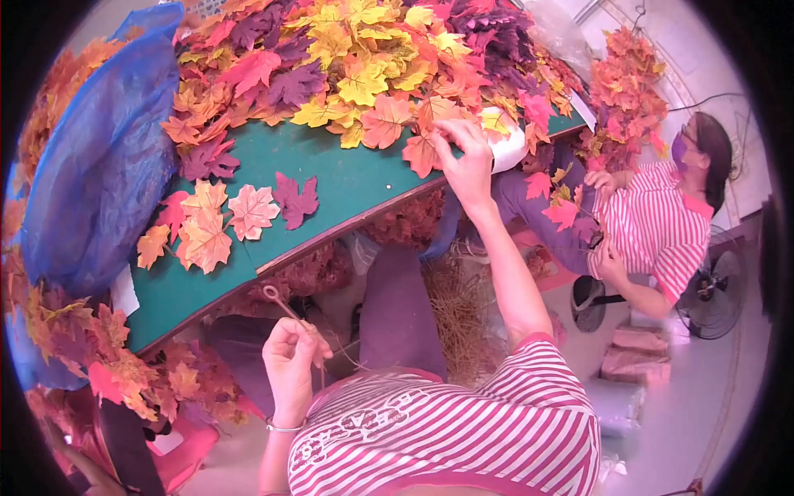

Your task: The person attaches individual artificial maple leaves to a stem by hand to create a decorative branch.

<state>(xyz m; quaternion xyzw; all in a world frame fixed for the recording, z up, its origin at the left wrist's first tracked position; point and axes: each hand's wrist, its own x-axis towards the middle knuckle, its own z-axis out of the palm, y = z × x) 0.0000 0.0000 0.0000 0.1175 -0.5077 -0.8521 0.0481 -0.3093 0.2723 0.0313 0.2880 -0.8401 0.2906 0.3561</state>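
My left hand (291,360) is closed in front of my body, below the table edge. It grips a thin brown stem (281,302) whose upper end bends into a small loop, and a thin strand trails from beneath the fingers. My right hand (468,161) reaches over the table to the leaf pile, thumb and finger pinched at an orange artificial maple leaf (421,155). Beyond it rises a heap of yellow, orange, red and purple maple leaves (364,78). Several loose leaves lie at the left, among them a purple leaf (295,200) and a pale pink leaf (252,212).
The green tabletop (331,178) runs diagonally before me. A blue plastic bag (99,182) bulges at its left end. A white roll (509,145) sits by the right edge. A seated co-worker (662,207) handles leaves at the right, near a black fan (711,285).
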